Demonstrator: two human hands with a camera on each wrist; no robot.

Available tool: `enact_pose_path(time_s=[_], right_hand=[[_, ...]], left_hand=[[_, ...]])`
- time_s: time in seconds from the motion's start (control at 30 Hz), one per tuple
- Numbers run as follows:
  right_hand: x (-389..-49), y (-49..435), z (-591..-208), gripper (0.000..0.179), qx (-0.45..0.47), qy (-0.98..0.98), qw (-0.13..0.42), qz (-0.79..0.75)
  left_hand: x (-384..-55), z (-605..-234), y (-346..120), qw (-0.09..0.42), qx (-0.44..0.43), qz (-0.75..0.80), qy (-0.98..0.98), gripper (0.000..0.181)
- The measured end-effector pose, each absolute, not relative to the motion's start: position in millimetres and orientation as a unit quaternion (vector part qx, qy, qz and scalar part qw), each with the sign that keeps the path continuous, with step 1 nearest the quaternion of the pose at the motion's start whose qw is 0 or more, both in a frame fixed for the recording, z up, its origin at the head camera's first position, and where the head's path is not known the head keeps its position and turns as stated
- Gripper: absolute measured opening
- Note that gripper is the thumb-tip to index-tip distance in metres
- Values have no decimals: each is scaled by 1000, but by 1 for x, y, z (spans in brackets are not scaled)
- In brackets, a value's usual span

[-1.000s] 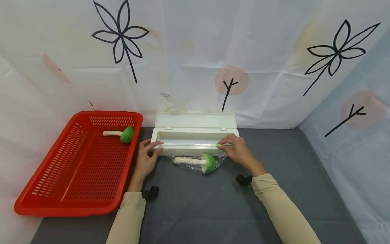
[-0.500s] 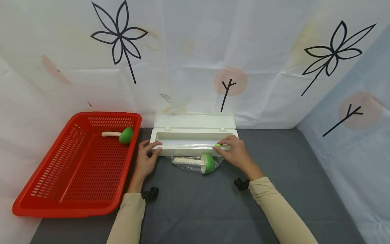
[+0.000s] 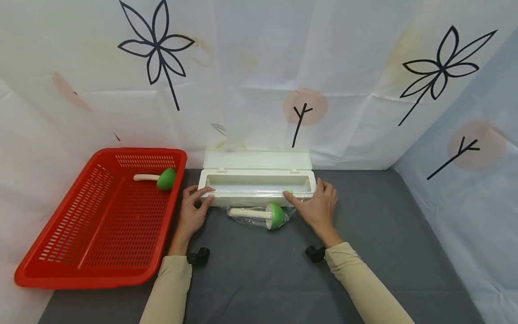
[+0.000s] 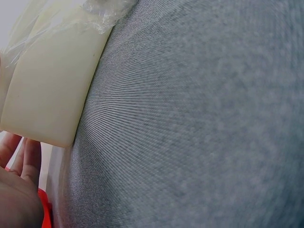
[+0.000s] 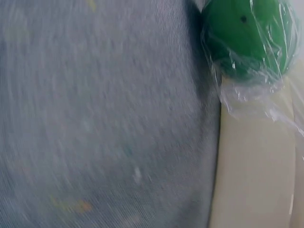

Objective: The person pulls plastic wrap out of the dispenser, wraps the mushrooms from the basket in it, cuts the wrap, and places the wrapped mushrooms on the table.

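Observation:
A long white cling film dispenser [image 3: 255,199] stands at the back of the table, its hinged lid [image 3: 256,159] raised. Clear film runs over its front edge and down around a toy mushroom [image 3: 275,216] with a green cap and pale stem, lying just in front. My left hand [image 3: 192,218] grips the dispenser's left end, thumb in front; fingers [image 4: 32,159] show at that end in the left wrist view. With its thumb by the small green slider [image 3: 290,192], my right hand [image 3: 317,209] holds the right end, fingers along the side. The right wrist view does not show this hand.
A red perforated basket [image 3: 121,271] stands on the left, close beside my left forearm. Inside it lies another green-capped toy mushroom [image 3: 165,179]. Grey cloth [image 3: 259,279] covers the table, and a patterned white curtain [image 3: 251,58] hangs directly behind the dispenser.
My right hand's fingers have moved off the slider area to the dispenser's right end, while the thumb stays near the slider. The left hand keeps its hold.

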State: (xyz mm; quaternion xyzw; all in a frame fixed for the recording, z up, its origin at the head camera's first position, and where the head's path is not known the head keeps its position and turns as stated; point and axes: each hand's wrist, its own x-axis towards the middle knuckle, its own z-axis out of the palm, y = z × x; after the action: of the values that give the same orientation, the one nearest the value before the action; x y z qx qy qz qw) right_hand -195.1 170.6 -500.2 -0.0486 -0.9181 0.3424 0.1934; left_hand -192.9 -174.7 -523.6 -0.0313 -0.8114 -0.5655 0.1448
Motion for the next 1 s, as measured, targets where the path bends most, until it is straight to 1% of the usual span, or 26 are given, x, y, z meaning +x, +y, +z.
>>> enact_pose_path(time_s=[0.17, 0.37, 0.53, 0.7, 0.8, 1.0], right_hand=[[-195, 168, -505, 89, -60, -904, 184, 380], [-194, 166, -506, 87, -64, -895, 184, 402], [-195, 167, -503, 85, -74, -885, 179, 423], [-196, 172, -504, 76, -83, -873, 172, 450], [-196, 178, -503, 71, -81, -861, 168, 474], [-196, 187, -500, 66, -80, -851, 146, 497]], left_hand=[[-193, -524, -175, 141, -31, -566, -812, 25], [-194, -525, -174, 138, -27, -568, -811, 24], [-194, -526, -174, 147, -32, -576, -803, 24], [-194, -527, -174, 155, -37, -582, -797, 24], [-194, -526, -174, 150, -33, -578, -802, 24], [-194, -525, -174, 147, -29, -570, -808, 24]])
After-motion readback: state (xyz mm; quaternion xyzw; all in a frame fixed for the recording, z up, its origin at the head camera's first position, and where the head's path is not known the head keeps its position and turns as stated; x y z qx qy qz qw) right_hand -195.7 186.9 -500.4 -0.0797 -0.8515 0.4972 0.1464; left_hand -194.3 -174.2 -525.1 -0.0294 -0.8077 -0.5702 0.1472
